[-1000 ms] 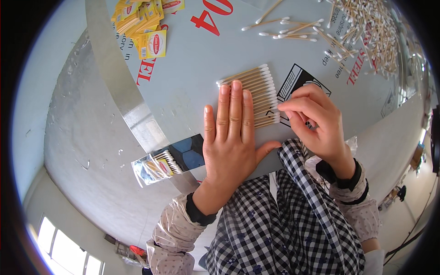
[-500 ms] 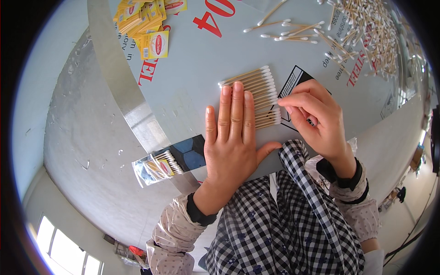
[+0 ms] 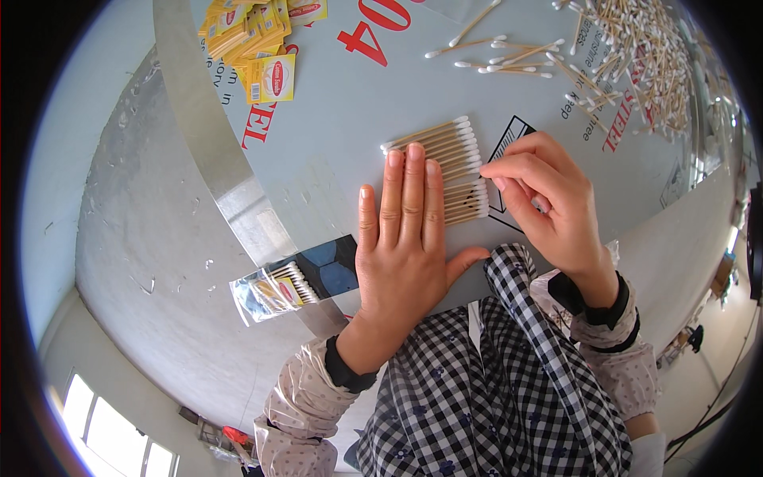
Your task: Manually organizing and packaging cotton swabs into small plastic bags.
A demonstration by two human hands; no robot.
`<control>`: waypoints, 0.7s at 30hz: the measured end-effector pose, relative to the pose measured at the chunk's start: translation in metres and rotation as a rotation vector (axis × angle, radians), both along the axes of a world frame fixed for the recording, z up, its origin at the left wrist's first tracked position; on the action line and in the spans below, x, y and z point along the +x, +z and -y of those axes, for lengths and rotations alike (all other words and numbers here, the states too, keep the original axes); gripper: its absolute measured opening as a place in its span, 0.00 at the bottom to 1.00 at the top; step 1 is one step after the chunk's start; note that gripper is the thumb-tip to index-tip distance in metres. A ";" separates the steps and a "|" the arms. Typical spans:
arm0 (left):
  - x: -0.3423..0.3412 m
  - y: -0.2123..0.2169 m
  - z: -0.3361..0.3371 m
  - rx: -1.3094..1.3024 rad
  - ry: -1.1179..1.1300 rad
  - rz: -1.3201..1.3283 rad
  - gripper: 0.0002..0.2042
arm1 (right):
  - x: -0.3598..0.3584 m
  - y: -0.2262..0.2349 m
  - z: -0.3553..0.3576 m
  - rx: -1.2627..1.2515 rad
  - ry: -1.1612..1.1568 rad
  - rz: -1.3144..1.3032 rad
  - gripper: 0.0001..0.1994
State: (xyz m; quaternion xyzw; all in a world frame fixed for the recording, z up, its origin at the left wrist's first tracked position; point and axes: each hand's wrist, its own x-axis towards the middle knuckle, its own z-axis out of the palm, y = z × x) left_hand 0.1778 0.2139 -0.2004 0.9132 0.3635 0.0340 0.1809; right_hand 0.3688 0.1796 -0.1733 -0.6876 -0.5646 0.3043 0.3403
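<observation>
A row of wooden cotton swabs (image 3: 455, 151) lies side by side on the grey tabletop, white tips lined up on the right. My left hand (image 3: 404, 230) is flat over their left part, fingers stretched out and thumb spread to the right; it hides the near swabs' left ends. At the right edge of the row, my right hand (image 3: 548, 191) reaches its index fingertip to the white tips. Its thumb is slightly apart below, the other fingers are bent, and nothing shows between them.
A large heap of loose swabs (image 3: 648, 63) lies far right, with several stray swabs (image 3: 517, 60) left of it. Yellow printed cards (image 3: 270, 78) are stacked far left. By my left wrist is a clear packet (image 3: 274, 292) holding swabs and a yellow card.
The gap between the nearer swabs and the rest of the row has narrowed. My right index fingertip has shifted slightly left and up along the tips; my left hand stays nearly still.
</observation>
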 end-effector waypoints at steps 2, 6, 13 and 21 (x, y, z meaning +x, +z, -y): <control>0.000 -0.001 0.000 -0.002 0.000 0.006 0.53 | -0.001 -0.002 -0.002 0.019 0.006 0.020 0.08; 0.000 0.000 0.000 -0.005 -0.001 -0.009 0.53 | -0.002 -0.002 -0.004 0.021 0.005 0.038 0.08; 0.000 0.000 0.000 0.001 0.011 -0.017 0.51 | -0.001 -0.002 -0.004 0.021 0.038 0.062 0.08; 0.001 0.000 0.000 0.014 0.026 -0.002 0.49 | -0.003 -0.005 -0.009 0.069 -0.027 0.033 0.08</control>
